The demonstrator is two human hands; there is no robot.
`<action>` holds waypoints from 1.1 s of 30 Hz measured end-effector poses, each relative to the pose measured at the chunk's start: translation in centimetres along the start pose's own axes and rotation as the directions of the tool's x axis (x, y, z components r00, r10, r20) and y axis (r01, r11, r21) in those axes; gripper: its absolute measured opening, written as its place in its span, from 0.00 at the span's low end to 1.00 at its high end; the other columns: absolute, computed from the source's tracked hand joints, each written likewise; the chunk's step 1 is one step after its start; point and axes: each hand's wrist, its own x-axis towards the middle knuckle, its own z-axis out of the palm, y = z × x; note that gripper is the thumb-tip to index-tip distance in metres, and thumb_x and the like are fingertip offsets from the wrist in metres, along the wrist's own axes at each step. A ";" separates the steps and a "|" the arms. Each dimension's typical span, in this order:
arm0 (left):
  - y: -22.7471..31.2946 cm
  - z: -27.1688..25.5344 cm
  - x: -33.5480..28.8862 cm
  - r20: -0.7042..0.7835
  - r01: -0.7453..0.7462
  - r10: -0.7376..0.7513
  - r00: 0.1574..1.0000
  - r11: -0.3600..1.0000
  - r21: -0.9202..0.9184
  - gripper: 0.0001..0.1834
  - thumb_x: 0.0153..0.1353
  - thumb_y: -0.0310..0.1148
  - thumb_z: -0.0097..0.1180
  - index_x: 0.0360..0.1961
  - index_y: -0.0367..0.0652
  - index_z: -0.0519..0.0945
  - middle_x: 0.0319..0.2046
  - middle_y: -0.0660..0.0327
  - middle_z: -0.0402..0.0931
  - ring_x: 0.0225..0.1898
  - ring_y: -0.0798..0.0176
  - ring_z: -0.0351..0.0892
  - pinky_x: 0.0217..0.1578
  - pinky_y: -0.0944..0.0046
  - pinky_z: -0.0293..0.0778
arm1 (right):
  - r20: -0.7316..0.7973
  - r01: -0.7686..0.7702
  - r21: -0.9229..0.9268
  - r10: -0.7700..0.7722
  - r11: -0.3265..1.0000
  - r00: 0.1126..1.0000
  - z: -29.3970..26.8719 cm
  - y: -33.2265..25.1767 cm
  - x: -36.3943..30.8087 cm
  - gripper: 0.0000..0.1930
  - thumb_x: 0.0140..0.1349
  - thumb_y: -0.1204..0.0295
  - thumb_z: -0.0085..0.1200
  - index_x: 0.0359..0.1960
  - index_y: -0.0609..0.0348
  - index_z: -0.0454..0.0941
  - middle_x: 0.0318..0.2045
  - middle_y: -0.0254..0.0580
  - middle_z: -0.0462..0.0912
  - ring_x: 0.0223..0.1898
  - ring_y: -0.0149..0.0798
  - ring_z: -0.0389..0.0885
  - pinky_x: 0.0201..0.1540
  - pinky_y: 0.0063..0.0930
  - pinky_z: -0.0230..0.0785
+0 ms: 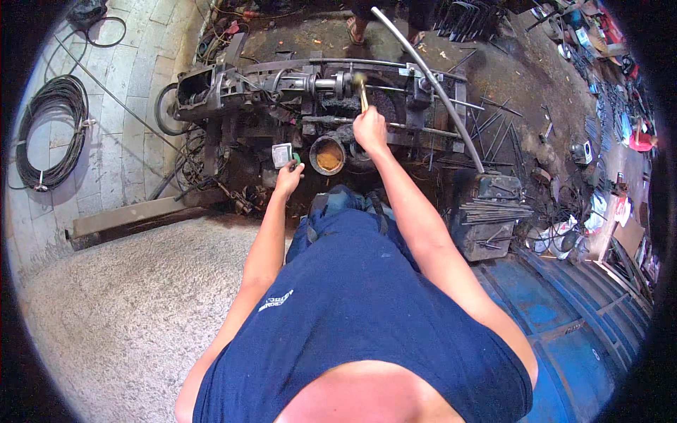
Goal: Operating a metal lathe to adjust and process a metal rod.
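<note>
My right hand (370,131) is closed around the pale handle of a brush (364,97). The brush's blurred, yellowish head is over the round metal chuck end of a dark, greasy machine (326,83); whether it touches cannot be told. My left hand (290,176) is lower and to the left, fingers closed on a small whitish rectangular piece with a green part (282,155), its kind unclear. Between my hands stands a round metal can (328,155) with orange-brown stuff inside, nearer to me than the machine.
A long grey pipe (430,83) slants across the machine's right side. Thin rods lie on a dark metal box (486,211) at my right. A coil of black cable (53,132) rests on the pale tiles at left. Beyond the machine, another person's foot (355,31) shows.
</note>
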 end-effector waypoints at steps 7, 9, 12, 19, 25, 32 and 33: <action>0.4 -1.4 0.6 0.064 0.009 -0.009 0.998 1.000 -0.002 0.30 0.61 0.42 0.56 0.58 0.32 0.69 0.44 0.48 0.78 0.36 0.61 0.82 0.41 0.63 0.75 | 0.224 -0.130 -0.051 0.138 0.990 0.965 -4.4 3.6 -6.1 0.15 0.61 0.67 0.45 0.40 0.67 0.76 0.36 0.69 0.78 0.44 0.65 0.77 0.46 0.51 0.69; -1.0 -1.7 1.8 0.082 -0.004 0.004 0.997 1.000 0.009 0.30 0.61 0.42 0.56 0.58 0.32 0.70 0.43 0.49 0.79 0.36 0.61 0.82 0.41 0.63 0.74 | 0.182 -0.142 -0.033 0.146 0.989 0.972 -6.7 5.9 -7.9 0.15 0.62 0.67 0.46 0.41 0.67 0.77 0.36 0.62 0.81 0.41 0.59 0.80 0.43 0.46 0.71; -2.1 -1.7 2.9 0.102 -0.011 0.008 0.995 1.000 0.027 0.30 0.60 0.43 0.56 0.57 0.33 0.71 0.44 0.49 0.79 0.37 0.62 0.81 0.42 0.63 0.74 | 0.195 -0.308 0.029 0.297 0.951 0.935 -6.7 17.4 -9.7 0.15 0.63 0.66 0.47 0.43 0.66 0.77 0.35 0.56 0.82 0.37 0.53 0.82 0.40 0.41 0.72; -1.8 -1.4 3.6 0.084 -0.009 -0.003 0.996 0.990 0.138 0.29 0.60 0.44 0.57 0.56 0.34 0.72 0.43 0.49 0.79 0.37 0.62 0.81 0.42 0.62 0.73 | 0.113 -0.615 0.408 0.631 0.675 0.767 -11.2 18.5 -11.6 0.09 0.65 0.75 0.43 0.43 0.64 0.72 0.22 0.33 0.73 0.17 0.25 0.69 0.17 0.22 0.62; -0.4 -1.2 2.1 0.123 -0.016 0.003 0.992 0.994 0.110 0.30 0.59 0.43 0.57 0.57 0.32 0.71 0.44 0.46 0.78 0.35 0.62 0.81 0.39 0.62 0.75 | 0.114 -0.617 0.495 0.658 0.612 0.744 -10.3 22.2 -7.9 0.06 0.65 0.74 0.42 0.33 0.60 0.72 0.22 0.35 0.75 0.17 0.27 0.70 0.17 0.23 0.63; -0.5 0.2 0.1 0.000 -0.021 0.021 1.000 0.999 0.028 0.31 0.60 0.42 0.57 0.60 0.34 0.68 0.43 0.49 0.79 0.35 0.64 0.81 0.39 0.63 0.74 | 0.182 -0.615 0.656 0.699 0.437 0.691 -8.0 26.9 -2.8 0.06 0.63 0.76 0.43 0.39 0.53 0.70 0.22 0.37 0.76 0.18 0.33 0.72 0.18 0.29 0.66; -0.4 0.3 -0.4 -0.008 -0.002 0.002 1.000 0.999 0.054 0.31 0.60 0.41 0.57 0.60 0.34 0.68 0.44 0.50 0.79 0.35 0.64 0.81 0.40 0.63 0.74 | 0.182 -0.593 0.702 0.705 0.395 0.686 -7.8 27.5 -2.4 0.05 0.63 0.76 0.44 0.39 0.52 0.69 0.22 0.37 0.75 0.18 0.33 0.73 0.18 0.29 0.67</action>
